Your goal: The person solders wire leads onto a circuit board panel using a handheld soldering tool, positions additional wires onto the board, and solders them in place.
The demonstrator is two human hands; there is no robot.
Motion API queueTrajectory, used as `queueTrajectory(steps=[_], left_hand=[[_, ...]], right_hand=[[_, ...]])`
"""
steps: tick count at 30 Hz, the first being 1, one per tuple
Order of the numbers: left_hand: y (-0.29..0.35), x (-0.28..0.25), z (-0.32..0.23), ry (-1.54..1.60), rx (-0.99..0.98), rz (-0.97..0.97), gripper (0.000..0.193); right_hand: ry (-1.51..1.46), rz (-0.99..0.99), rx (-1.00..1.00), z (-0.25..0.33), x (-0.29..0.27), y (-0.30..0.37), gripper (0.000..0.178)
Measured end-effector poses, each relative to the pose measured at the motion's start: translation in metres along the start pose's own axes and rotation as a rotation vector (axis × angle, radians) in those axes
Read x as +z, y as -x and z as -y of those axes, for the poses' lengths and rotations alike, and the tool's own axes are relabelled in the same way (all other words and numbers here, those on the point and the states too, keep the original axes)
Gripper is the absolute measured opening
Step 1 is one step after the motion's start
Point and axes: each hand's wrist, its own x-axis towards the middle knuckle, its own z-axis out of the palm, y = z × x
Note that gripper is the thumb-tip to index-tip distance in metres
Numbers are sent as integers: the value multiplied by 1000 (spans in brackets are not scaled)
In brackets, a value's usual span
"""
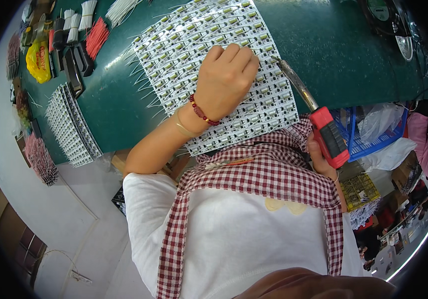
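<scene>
A large white panel of small circuit boards (174,60), set with rows of greenish-yellow components, lies on the green table, with thin white wires sticking out along its left edge. My left hand (226,74) rests over the middle of this panel, its fingers curled closed; whatever they pinch is hidden beneath the knuckles. In my right hand (317,155), at the table's front edge, is a soldering iron (327,134) with a red and black handle. Its metal tip points up and left, beside the panel's right edge and close to my left hand.
More circuit board panels (72,124) lie at the left. Behind them are a black stapler-like tool (73,72), a yellow packet (38,61), red wires (96,39) and white wire bundles (88,12). A blue basket (373,134) stands below the table at right.
</scene>
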Motion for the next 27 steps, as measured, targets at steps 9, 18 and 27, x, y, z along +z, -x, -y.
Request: queueTrajectory(steps=[9,18,27], left_hand=[[-2,-16,-8,172,-5,-98,27],[6,10,-8,185,40,-55,25],[5,9,-12,171,27,-73,27]], right_hand=[[-86,-27,122,-19,1,19,25],[3,24,-22,-8,2,4,23],[58,28,-94,-2,2,-5,23]])
